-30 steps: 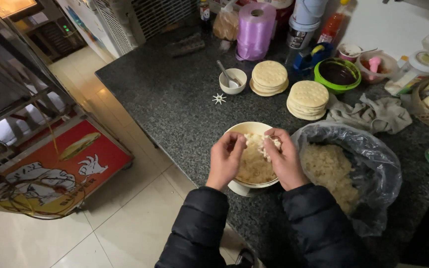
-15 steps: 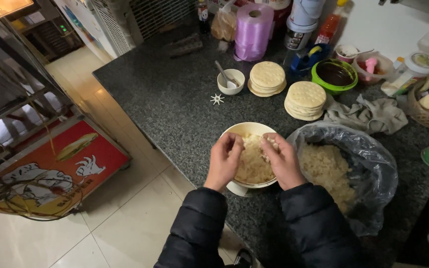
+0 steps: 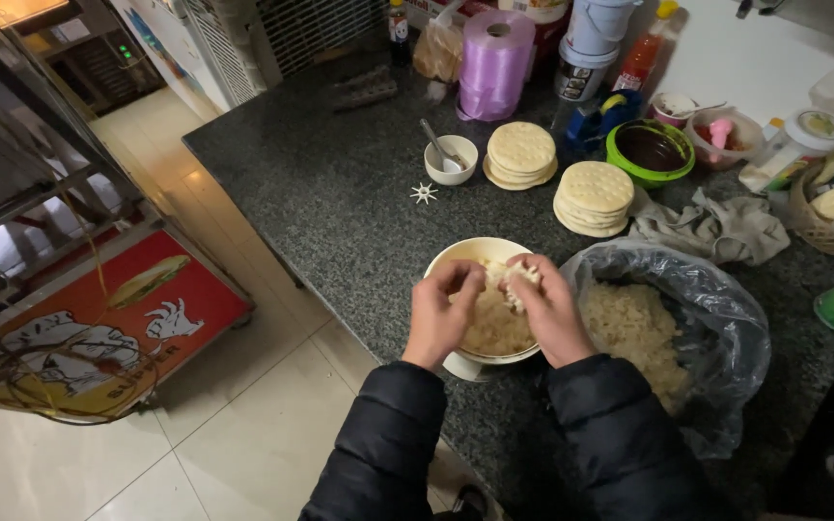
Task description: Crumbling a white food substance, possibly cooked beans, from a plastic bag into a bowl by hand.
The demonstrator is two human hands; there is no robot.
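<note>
Right now your left hand (image 3: 441, 314) and right hand (image 3: 550, 311) are together over the cream bowl (image 3: 456, 259) near the table's (image 3: 340, 203) front edge, both dipped into the pale shredded filling (image 3: 489, 323) heaped inside it. The left hand's fingers curl down into the heap; the right hand is closed on a small clump of filling (image 3: 516, 278) lifted just above the bowl's far side. Whether the left hand actually grips anything I cannot tell.

To do this well, keep both hands inside the bowl's rim so loose strands drop back in. Press the clump with the fingertips, not the palm, and turn it against the other hand so it holds its shape.

Just right of the bowl, touching it, sits the clear plastic bag (image 3: 716, 318) with more of the same filling; draw from it without dragging the bag's edge over the bowl. Beyond the bowl stand two stacks of round flat wafers (image 3: 521, 150) (image 3: 594, 193), well apart from your hands, with a small white cup and spoon (image 3: 451, 156) to their left. The bowl sits close to the table's edge, so judge your downward pressure gently, as a hard push could tip it.
</note>
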